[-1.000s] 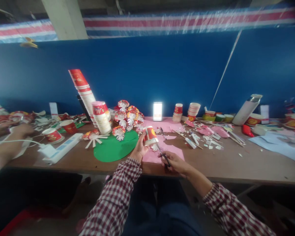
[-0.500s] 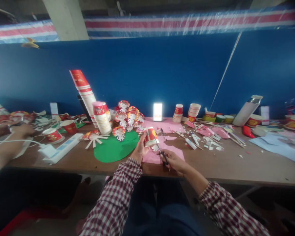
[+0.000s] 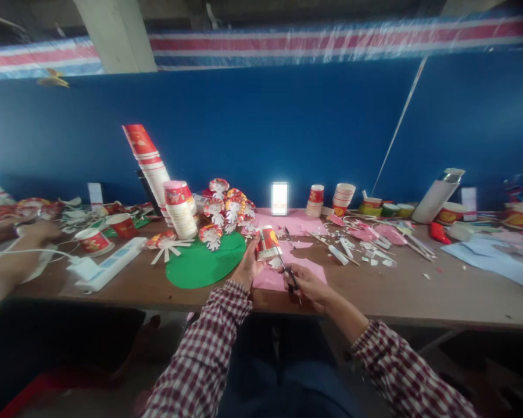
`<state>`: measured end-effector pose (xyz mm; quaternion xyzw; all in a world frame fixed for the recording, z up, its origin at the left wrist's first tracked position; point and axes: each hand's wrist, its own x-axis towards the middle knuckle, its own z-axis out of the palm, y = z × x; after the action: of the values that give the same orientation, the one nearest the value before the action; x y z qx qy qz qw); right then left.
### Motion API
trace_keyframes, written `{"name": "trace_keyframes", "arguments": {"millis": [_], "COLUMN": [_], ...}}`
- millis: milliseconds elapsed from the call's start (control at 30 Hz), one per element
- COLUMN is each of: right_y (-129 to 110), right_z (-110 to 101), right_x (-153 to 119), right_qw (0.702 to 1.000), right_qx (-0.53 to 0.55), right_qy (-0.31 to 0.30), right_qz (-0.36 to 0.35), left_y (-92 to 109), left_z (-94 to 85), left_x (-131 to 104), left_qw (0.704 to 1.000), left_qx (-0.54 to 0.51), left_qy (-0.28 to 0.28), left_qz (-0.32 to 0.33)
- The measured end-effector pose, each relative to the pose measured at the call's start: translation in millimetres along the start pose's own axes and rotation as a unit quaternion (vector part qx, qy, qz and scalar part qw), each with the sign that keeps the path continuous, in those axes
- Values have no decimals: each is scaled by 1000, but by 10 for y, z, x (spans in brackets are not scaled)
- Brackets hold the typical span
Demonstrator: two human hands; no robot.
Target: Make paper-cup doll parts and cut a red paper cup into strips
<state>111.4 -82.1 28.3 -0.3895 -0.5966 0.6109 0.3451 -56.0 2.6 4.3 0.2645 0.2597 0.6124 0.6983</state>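
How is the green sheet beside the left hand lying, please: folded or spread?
Spread: the green sheet shows a broad, rounded face on the table, left of the left hand.

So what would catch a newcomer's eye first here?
Probably the tall, leaning cup stack, left of centre before the blue wall. Nearer, to its right, lies a green sheet. Near the middle, the left hand holds a paper cup and the right hand holds scissors at its edge.
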Motion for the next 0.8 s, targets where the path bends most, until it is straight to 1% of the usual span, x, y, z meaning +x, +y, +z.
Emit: {"name": "trace_keyframes", "arguments": {"millis": [233, 500, 633, 800], "right_y": [-58, -4, 8, 6], "right_z": [35, 28, 25, 33], "right_x": [-27, 1, 9, 10], "right_qw": [1000, 999, 999, 999], "right_qx": [9, 3, 3, 6], "right_qy": [19, 25, 24, 43], "right_qz": [-4, -23, -25, -28], "left_y": [-2, 18, 21, 16], "left_z": [26, 63, 74, 60], "left_x": [-18, -41, -49, -40], "left_qw": [1000, 1000, 1000, 1000], "left_qx": [1, 3, 6, 3], "left_qy": [0, -7, -2, -4], "left_qz": [-4, -11, -8, -7]}}
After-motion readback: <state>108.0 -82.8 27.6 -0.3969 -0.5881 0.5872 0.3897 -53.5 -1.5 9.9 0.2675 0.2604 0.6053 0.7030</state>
